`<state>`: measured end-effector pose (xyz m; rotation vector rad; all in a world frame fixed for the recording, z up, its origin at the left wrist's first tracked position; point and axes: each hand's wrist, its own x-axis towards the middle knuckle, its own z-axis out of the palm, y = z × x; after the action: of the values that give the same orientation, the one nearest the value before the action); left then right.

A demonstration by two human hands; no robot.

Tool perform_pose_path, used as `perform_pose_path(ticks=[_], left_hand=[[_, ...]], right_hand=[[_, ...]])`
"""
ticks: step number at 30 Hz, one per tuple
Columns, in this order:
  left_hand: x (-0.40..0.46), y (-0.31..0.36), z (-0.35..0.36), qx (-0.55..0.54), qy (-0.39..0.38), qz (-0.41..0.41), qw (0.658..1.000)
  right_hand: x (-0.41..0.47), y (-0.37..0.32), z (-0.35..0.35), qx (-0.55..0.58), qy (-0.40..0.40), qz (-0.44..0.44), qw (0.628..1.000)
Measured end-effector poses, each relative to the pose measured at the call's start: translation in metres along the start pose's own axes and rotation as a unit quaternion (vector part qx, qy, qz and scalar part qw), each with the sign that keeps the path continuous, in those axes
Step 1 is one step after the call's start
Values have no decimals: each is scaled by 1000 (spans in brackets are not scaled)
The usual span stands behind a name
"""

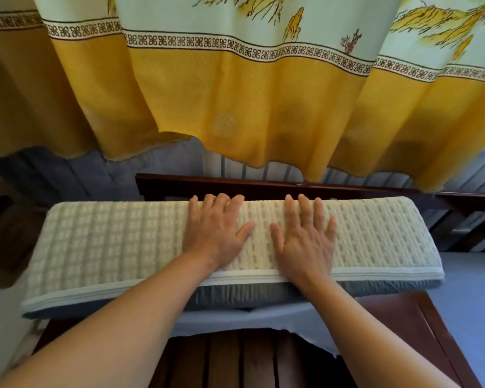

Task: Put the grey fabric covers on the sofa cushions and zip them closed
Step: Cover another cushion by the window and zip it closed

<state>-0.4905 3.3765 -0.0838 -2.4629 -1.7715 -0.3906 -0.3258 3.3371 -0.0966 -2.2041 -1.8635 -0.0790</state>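
Observation:
A long sofa cushion with a pale woven top, a light piped edge and a grey side band lies across the dark wooden sofa frame. My left hand and my right hand both press flat on its top near the middle, fingers spread and pointing toward the backrest. Below the cushion's near edge a loose piece of grey fabric hangs over the wooden seat slats. No zip is visible.
A yellow and pale green curtain hangs just behind the backrest, its hem close above the cushion. A dark brown box or side table stands at the left. Blue-grey floor shows at the right.

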Motion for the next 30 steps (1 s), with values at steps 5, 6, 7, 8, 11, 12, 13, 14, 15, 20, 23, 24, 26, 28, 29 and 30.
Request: perform_pose_path(ticks=[5, 6, 7, 8, 11, 12, 13, 14, 15, 20, 23, 24, 26, 28, 29, 30], left_hand=[[-7, -8, -9, -57, -13, 14, 998], [-10, -12, -11, -54, -23, 24, 998], [-12, -19, -13, -49, -32, 28, 998], [-16, -28, -15, -42, -38, 24, 998], [-23, -57, -20, -20, -37, 2, 999], [-25, -64, -21, -12, -34, 1, 999], [-26, -69, -21, -5, -31, 2, 1000], [-26, -73, -22, 1, -32, 4, 999], [-26, -75, -23, 5, -32, 5, 999], [-14, -78, -26, 8, -72, 43, 996], [-7, -85, -25, -10, -126, 63, 990], [-6, -86, -26, -15, -148, 67, 987], [-6, -88, -26, -22, -174, 74, 982], [-10, -89, -24, -27, -171, 75, 982], [-12, -89, -24, -31, -159, 74, 984], [-14, -90, -24, -35, -145, 74, 986]], right_hand=[[1, -19, 0, 32, -10, -49, 998], [1, -25, 0, 32, -10, -62, 998], [1, -31, 0, 32, -10, -70, 997], [0, -37, 1, 32, -11, -76, 997], [-3, -48, 2, 25, -10, -81, 996], [-4, -49, 2, 20, -6, -81, 997], [-5, -50, 2, 13, -2, -80, 997], [-5, -53, 2, 8, 3, -78, 997], [-5, -54, 2, 6, 8, -76, 997], [3, -61, 3, -14, 46, -64, 997], [3, -66, 3, -25, 63, -46, 997], [2, -69, 3, -28, 60, -38, 997], [2, -78, 3, -33, 35, -29, 998], [1, -86, 3, -38, -2, -35, 999], [2, -89, 3, -38, -16, -41, 998], [2, -91, 1, -38, -27, -46, 998]])
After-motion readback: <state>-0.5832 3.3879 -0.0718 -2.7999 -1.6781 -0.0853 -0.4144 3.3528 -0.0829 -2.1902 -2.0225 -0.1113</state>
